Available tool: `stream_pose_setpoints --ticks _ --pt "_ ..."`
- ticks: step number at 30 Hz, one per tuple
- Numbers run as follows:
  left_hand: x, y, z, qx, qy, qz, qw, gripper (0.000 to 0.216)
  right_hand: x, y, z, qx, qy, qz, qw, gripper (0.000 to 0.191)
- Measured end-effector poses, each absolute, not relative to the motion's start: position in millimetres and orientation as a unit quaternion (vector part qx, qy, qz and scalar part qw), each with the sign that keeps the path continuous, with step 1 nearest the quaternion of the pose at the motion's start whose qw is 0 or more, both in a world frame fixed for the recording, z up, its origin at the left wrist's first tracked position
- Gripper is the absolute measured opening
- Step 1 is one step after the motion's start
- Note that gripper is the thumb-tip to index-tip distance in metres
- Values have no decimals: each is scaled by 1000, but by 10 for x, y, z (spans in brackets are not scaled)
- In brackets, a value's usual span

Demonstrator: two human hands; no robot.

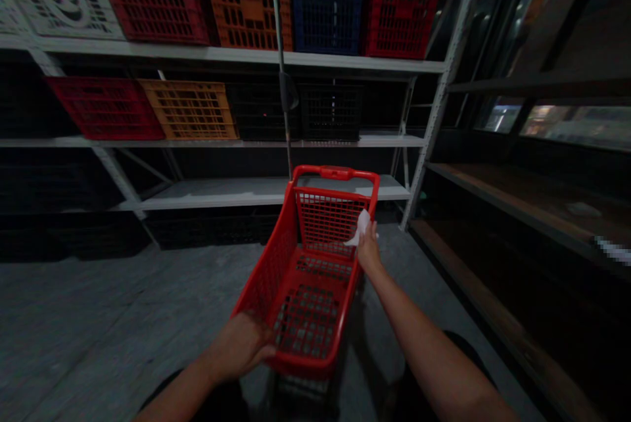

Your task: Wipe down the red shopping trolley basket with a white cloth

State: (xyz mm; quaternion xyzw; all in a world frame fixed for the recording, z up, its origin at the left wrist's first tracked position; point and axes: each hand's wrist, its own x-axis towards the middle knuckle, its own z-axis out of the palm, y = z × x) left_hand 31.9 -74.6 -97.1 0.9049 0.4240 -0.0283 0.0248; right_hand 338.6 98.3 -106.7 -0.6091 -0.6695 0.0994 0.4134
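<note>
A red plastic shopping cart [340, 343] stands right before me, its handle bar at the far end and its grid-walled basket holding nothing that I can see. My left hand [246, 341] grips the near left corner of the basket rim, with the thumb over the edge. On the right side of the cart, up by the far end, my right hand [367, 248] is closed on a white cloth [363, 221] and presses it round the rim. Part of the cloth hangs inside the basket. A thin upright pole [282, 60] rises at the cart's far left corner.
Behind the cart is a white metal shelf rack [394, 66] with several plastic crates, among them an orange crate [249, 8] and a blue crate [328, 12]. Brown shelves [493, 185] line the right side. Grey concrete floor [162, 304] lies around the cart.
</note>
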Motion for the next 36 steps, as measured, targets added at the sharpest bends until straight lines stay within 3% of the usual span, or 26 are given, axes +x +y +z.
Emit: stream_pose_setpoints --ticks 3,8,12,19,24,30,36 --pt "480 -738 -880 889 458 6 24 52 3356 871 -1028 -620 -657 86 421 53" --pt "1179 -865 -926 819 564 54 89 43 3125 182 -1237 -508 -778 16 370 38" --pt "1462 -889 -1121 772 634 43 27 48 2951 -219 -1411 -405 -853 1 330 33" --pt "1346 -841 -1234 764 644 21 -25 47 3346 372 -1117 -341 -903 -84 249 23" --pt "1366 -863 -1211 765 643 29 -29 44 3702 820 -939 -453 -826 -122 312 25" --pt "1351 -867 -1201 757 651 45 -33 46 3120 221 -1350 -473 -761 -70 438 31" --pt "1126 -846 -1183 769 637 42 8 46 2934 -24 -1472 -375 -847 -72 369 26"
